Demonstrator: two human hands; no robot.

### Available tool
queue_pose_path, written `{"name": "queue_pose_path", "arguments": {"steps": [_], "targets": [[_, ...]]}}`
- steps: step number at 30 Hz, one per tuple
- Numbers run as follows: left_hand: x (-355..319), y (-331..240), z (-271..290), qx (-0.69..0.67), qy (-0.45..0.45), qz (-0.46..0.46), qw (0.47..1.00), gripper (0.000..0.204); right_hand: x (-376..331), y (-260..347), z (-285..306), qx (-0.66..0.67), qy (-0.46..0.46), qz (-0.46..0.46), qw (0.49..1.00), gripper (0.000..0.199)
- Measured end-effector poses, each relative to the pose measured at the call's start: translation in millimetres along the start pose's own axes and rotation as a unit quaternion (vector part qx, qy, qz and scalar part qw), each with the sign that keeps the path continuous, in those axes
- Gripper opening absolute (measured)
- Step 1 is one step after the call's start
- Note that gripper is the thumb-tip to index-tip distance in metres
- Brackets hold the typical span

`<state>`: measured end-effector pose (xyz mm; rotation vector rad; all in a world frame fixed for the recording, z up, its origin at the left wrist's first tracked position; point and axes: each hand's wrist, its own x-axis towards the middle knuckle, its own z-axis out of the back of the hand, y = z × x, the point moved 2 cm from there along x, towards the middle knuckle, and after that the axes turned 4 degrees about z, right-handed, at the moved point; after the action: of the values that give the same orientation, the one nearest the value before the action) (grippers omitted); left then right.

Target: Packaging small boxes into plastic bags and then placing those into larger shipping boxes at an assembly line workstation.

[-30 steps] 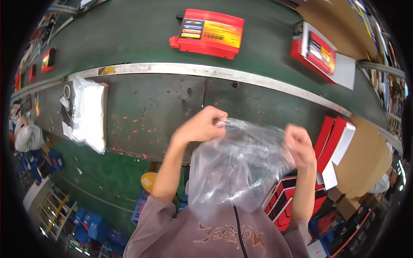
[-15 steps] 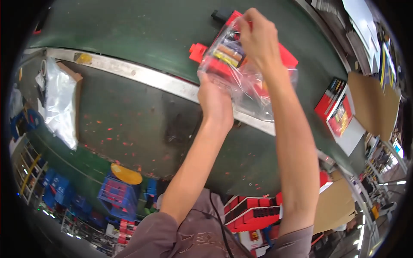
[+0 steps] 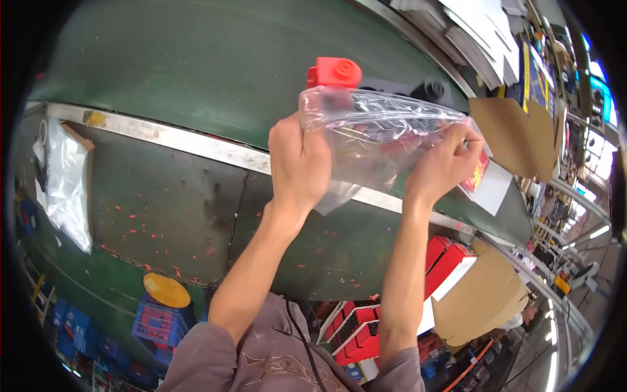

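Note:
Both my hands hold a clear plastic bag (image 3: 385, 121), stretched between them above a metal rail. My left hand (image 3: 297, 163) is closed on its left edge, and my right hand (image 3: 445, 163) pinches its right end. Just beyond the bag's upper edge is a red plastic piece (image 3: 336, 72) with a round boss. A black part (image 3: 431, 90) shows farther right along that edge. Whether these two belong to one item, and how much of them is inside the bag, I cannot tell.
At the left lies a pile of clear bags (image 3: 65, 183) beside the metal rail (image 3: 176, 138). Stacked white and grey sheets (image 3: 470, 36) and an open cardboard flap (image 3: 513, 137) are at the right. Red boxes (image 3: 356, 333) and a blue crate (image 3: 160, 323) sit low in view.
My right hand has come down and right, off the red item, to the bag's right end. The bag is now pulled wide. My left hand has shifted slightly left, and the view has turned.

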<state>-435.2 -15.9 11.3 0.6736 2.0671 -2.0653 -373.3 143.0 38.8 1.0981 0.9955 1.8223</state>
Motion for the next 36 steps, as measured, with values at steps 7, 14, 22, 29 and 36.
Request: {"name": "queue_pose_path", "arguments": {"steps": [7, 14, 22, 29, 36], "targets": [[2.3, -15.4, -11.8, 0.15, 0.032, -0.075, 0.985, 0.053, -23.4, -18.3, 61.3, 0.077, -0.081, -0.189, 0.976, 0.028], [54.6, -17.3, -31.5, 0.284, 0.134, -0.009, 0.949, 0.038, 29.8, -53.1, 93.4, -0.061, 0.107, -0.174, 0.977, 0.028], [34.2, 18.9, -48.4, -0.122, 0.254, 0.274, 0.919, 0.026, 29.7, -73.7, 112.8, 0.201, 0.189, -0.492, 0.826, 0.024], [0.6, 14.5, -52.2, -0.346, 0.235, 0.303, 0.856, 0.026, 20.2, -82.8, 126.6, 0.469, 0.138, -0.469, 0.736, 0.026], [31.7, 64.7, -82.6, -0.049, 0.244, 0.154, 0.956, 0.009, 17.2, -132.1, 152.8, 0.416, 0.152, -0.374, 0.815, 0.023]]}}
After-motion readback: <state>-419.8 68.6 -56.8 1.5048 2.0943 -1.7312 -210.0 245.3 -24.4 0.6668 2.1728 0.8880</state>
